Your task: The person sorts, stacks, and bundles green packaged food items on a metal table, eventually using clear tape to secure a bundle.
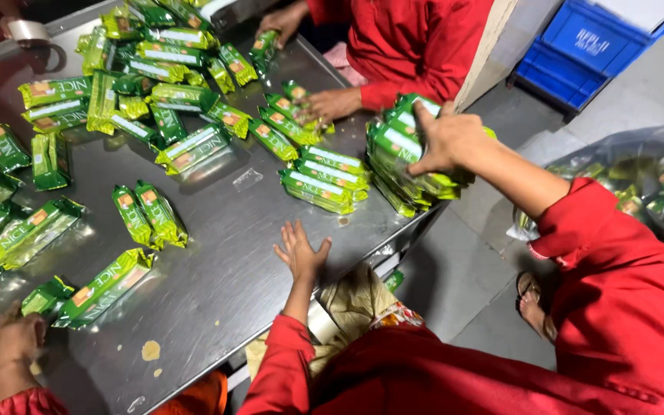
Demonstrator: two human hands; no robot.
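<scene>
Steel table [217, 292] fills the left and centre of the frame, strewn with green biscuit packets [159, 115]. Your right hand [446, 140], right of centre, is clamped over the top of a stack of green packets [403, 157] at the table's right edge. Your left hand [301, 252], lower centre, lies flat on bare steel, fingers spread wide, holding nothing. Just left of the stack sits a small pile of packets [324, 178]. Upper centre, a co-worker's hand [333, 103] rests on packets. Lower left, another person's hand [14, 340] touches a packet. Blue crate [589, 42] upper right.
</scene>
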